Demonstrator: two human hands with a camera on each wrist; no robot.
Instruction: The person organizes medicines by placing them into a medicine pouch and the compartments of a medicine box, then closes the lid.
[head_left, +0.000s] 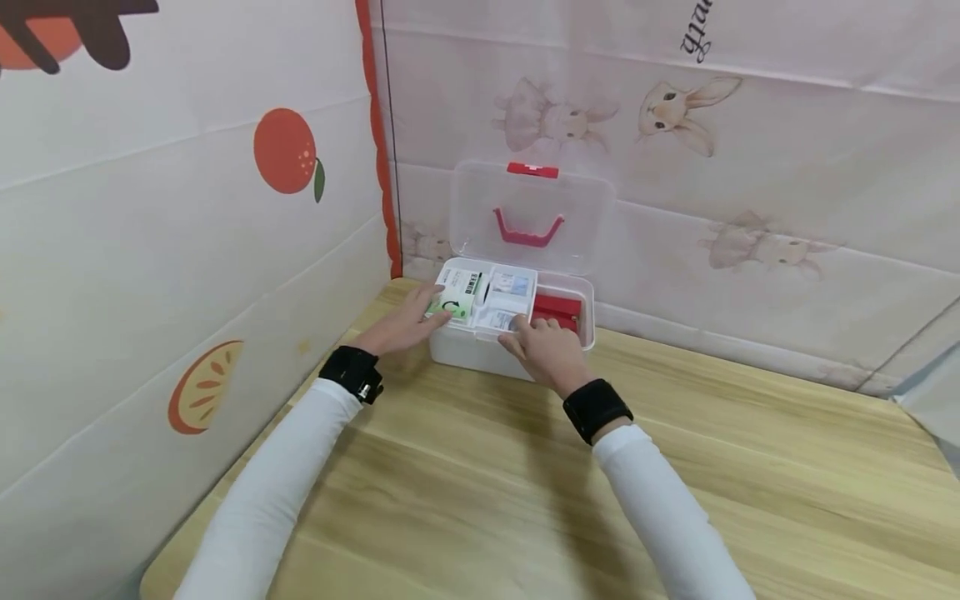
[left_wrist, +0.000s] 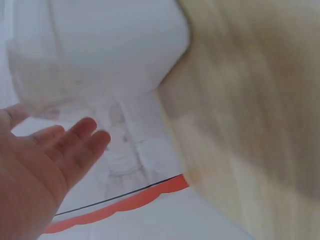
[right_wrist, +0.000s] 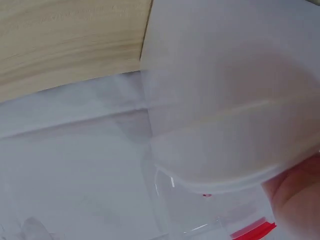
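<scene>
In the head view, a white first-aid box (head_left: 487,354) stands on the table with its clear lid (head_left: 480,200) raised behind it. A white compartment tray (head_left: 489,268) sits at the box's left side, holding a green-and-white carton (head_left: 460,293) and small packets (head_left: 512,285). My left hand (head_left: 401,327) is at the tray's left edge, its fingers fairly straight, also in the left wrist view (left_wrist: 40,175). My right hand (head_left: 551,352) pinches the tray's front right edge between thumb and forefinger. Only part of this hand (right_wrist: 297,197) shows in the right wrist view.
A red pouch (head_left: 557,310) lies inside the box, right of the tray. The wooden table (head_left: 420,467) meets a printed cloth wall (head_left: 315,250) on the left and another cloth (head_left: 675,225) behind. A pink handle (head_left: 527,237) is on the lid.
</scene>
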